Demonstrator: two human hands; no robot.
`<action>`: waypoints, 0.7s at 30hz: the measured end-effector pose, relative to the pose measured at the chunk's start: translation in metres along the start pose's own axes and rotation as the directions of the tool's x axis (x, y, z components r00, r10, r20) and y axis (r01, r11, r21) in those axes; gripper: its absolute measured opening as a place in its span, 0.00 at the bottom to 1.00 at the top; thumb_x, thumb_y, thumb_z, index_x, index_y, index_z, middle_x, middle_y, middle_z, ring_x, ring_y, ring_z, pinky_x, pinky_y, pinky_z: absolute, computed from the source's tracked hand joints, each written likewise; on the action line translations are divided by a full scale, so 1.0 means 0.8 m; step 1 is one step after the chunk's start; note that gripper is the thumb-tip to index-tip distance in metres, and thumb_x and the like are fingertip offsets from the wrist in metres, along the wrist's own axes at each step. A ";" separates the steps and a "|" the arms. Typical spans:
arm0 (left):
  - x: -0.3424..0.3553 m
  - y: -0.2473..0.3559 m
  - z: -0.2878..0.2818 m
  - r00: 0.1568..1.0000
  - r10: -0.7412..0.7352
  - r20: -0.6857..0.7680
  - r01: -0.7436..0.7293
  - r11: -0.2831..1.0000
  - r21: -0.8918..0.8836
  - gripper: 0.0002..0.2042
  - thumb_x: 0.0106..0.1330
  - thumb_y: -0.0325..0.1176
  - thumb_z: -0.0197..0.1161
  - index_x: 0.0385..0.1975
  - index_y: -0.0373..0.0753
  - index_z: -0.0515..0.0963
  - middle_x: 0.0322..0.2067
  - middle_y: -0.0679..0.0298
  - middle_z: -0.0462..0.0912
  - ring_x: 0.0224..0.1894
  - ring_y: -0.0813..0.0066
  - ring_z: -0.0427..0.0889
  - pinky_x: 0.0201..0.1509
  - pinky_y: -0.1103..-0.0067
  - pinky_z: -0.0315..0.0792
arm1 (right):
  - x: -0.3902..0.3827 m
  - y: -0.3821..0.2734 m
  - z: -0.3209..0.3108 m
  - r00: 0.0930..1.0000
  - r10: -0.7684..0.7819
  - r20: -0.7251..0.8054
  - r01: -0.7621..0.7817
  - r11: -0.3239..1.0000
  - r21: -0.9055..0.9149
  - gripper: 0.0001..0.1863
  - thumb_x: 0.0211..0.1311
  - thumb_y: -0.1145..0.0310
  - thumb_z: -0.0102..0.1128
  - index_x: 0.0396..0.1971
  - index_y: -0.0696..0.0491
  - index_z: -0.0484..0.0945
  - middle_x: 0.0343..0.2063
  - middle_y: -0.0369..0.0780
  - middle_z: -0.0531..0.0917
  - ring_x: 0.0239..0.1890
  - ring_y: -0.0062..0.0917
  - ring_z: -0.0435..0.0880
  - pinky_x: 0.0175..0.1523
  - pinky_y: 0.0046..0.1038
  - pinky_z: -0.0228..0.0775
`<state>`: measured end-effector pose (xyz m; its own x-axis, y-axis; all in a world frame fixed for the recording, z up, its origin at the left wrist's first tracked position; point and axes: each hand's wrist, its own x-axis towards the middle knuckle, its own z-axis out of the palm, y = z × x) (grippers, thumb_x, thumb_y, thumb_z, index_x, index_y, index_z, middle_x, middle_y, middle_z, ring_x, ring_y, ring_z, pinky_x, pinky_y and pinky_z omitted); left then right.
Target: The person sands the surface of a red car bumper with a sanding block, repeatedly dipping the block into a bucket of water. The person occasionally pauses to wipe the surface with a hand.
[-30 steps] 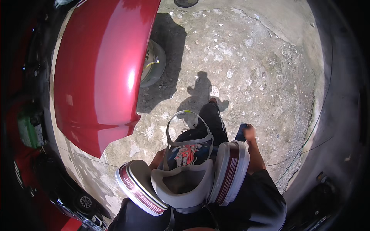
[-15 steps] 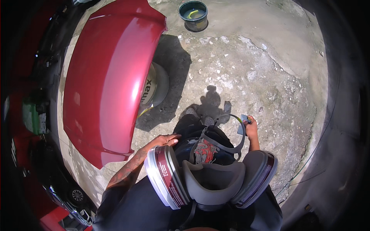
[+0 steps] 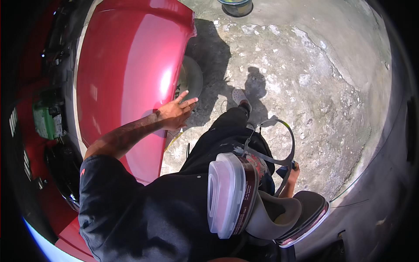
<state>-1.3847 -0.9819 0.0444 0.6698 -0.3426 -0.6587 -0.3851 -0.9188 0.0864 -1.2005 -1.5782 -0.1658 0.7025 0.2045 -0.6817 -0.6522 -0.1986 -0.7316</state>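
Note:
A glossy red car hood (image 3: 126,65) fills the left side, propped on a rounded pale drum (image 3: 194,78) that it partly hides. My left hand (image 3: 175,114) is at the hood's right edge with its fingers spread; whether it touches the panel I cannot tell. Low on the right, my right hand (image 3: 294,174) is closed around a small flat blue-grey pad (image 3: 283,170), partly covered by a grey strap. A half-mask respirator (image 3: 273,214) with two filter cartridges hangs at my chest and blocks part of my right arm.
A dark bucket (image 3: 238,8) stands on the rough concrete ground (image 3: 301,87) at the far side, cut by the picture's edge. My pale clog (image 3: 240,97) is planted beside the hood's shadow. At the far left is a green object (image 3: 48,120) near dark vehicles.
My left hand has risen from my lap to the hood's edge, its fingers spreading. My view has shifted, the respirator has swung right, and one foot has stepped forward. The pad stays in my right hand.

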 end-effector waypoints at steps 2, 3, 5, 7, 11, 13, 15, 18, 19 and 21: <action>0.021 -0.042 -0.030 0.999 0.017 -0.035 -0.018 0.999 -0.038 0.27 0.64 0.57 0.54 0.52 0.40 0.77 0.62 0.59 0.67 0.74 0.60 0.46 0.74 0.46 0.36 | -0.015 -0.007 0.019 0.999 -0.040 -0.029 0.038 0.997 -0.065 0.07 0.59 0.83 0.56 0.38 0.58 0.74 0.29 0.33 0.79 0.29 0.16 0.76 0.35 0.19 0.68; 0.032 -0.061 -0.038 0.998 0.014 -0.063 -0.012 0.999 0.031 0.29 0.65 0.59 0.52 0.55 0.43 0.76 0.64 0.60 0.67 0.74 0.60 0.46 0.74 0.46 0.36 | -0.016 -0.006 0.026 0.997 -0.083 0.005 0.083 0.996 -0.011 0.10 0.57 0.83 0.56 0.40 0.60 0.73 0.30 0.33 0.79 0.30 0.16 0.76 0.36 0.18 0.68; 0.054 -0.093 -0.055 0.997 0.046 -0.069 -0.043 0.998 0.037 0.30 0.64 0.61 0.51 0.55 0.43 0.75 0.64 0.60 0.66 0.74 0.60 0.46 0.74 0.46 0.36 | -0.019 0.004 0.031 0.994 -0.113 -0.012 0.113 0.993 -0.035 0.12 0.55 0.83 0.55 0.41 0.61 0.73 0.30 0.33 0.78 0.31 0.15 0.75 0.36 0.17 0.67; 0.069 -0.122 -0.068 0.997 0.042 -0.062 -0.038 0.997 0.068 0.33 0.63 0.64 0.49 0.57 0.43 0.75 0.65 0.60 0.66 0.74 0.60 0.46 0.74 0.47 0.36 | -0.018 -0.012 0.050 0.996 -0.083 0.009 0.083 0.996 -0.008 0.16 0.52 0.83 0.54 0.43 0.62 0.72 0.30 0.33 0.75 0.31 0.14 0.73 0.35 0.16 0.64; 0.096 -0.185 -0.095 0.994 0.070 -0.080 -0.062 0.993 0.102 0.37 0.66 0.67 0.40 0.59 0.42 0.73 0.65 0.60 0.65 0.74 0.61 0.45 0.75 0.52 0.32 | -0.008 -0.062 0.090 0.999 -0.015 -0.053 0.013 0.999 -0.038 0.16 0.53 0.85 0.53 0.43 0.60 0.72 0.30 0.33 0.75 0.31 0.15 0.73 0.36 0.17 0.64; 0.111 -0.209 -0.105 0.991 0.098 -0.094 -0.089 0.991 0.099 0.37 0.66 0.67 0.40 0.60 0.42 0.72 0.65 0.59 0.65 0.74 0.61 0.45 0.75 0.53 0.32 | -0.011 -0.089 0.109 0.995 -0.037 -0.090 0.032 0.998 -0.054 0.15 0.54 0.86 0.53 0.43 0.60 0.72 0.31 0.33 0.76 0.31 0.15 0.73 0.37 0.17 0.64; 0.121 -0.223 -0.112 0.985 0.143 -0.092 -0.136 0.987 0.080 0.37 0.66 0.67 0.39 0.60 0.42 0.71 0.66 0.58 0.64 0.74 0.60 0.45 0.75 0.54 0.32 | -0.010 -0.096 0.110 0.990 -0.015 -0.139 -0.005 0.990 -0.138 0.14 0.56 0.86 0.53 0.42 0.60 0.73 0.32 0.34 0.78 0.33 0.17 0.75 0.39 0.18 0.65; 0.132 -0.243 -0.111 0.987 0.100 -0.129 -0.104 0.994 -0.026 0.38 0.65 0.68 0.40 0.61 0.42 0.70 0.66 0.56 0.63 0.74 0.59 0.44 0.76 0.55 0.34 | -0.005 -0.101 0.118 0.990 -0.013 -0.138 -0.006 0.991 -0.135 0.13 0.55 0.86 0.53 0.42 0.60 0.73 0.33 0.35 0.78 0.34 0.17 0.75 0.40 0.18 0.66; 0.139 -0.251 -0.117 0.985 0.110 -0.133 -0.114 0.993 -0.023 0.38 0.65 0.68 0.40 0.61 0.42 0.70 0.66 0.56 0.63 0.74 0.59 0.44 0.76 0.55 0.34 | -0.003 -0.097 0.117 0.989 -0.014 -0.148 -0.006 0.991 -0.134 0.13 0.55 0.86 0.53 0.42 0.60 0.73 0.33 0.35 0.78 0.34 0.17 0.75 0.40 0.18 0.66; 0.147 -0.262 -0.130 0.996 0.083 -0.040 -0.090 0.970 -0.224 0.39 0.66 0.68 0.40 0.65 0.42 0.65 0.68 0.55 0.58 0.75 0.59 0.42 0.76 0.57 0.35 | 0.003 -0.083 0.110 0.992 -0.081 -0.101 0.064 0.986 -0.157 0.16 0.57 0.84 0.58 0.45 0.59 0.72 0.31 0.32 0.77 0.32 0.14 0.75 0.36 0.16 0.66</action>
<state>-1.1591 -0.8497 0.0263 0.6607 -0.4253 -0.6185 -0.2914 -0.9047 0.3108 -1.1806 -1.4802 -0.1195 0.7782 0.1216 -0.6161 -0.5529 -0.3327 -0.7640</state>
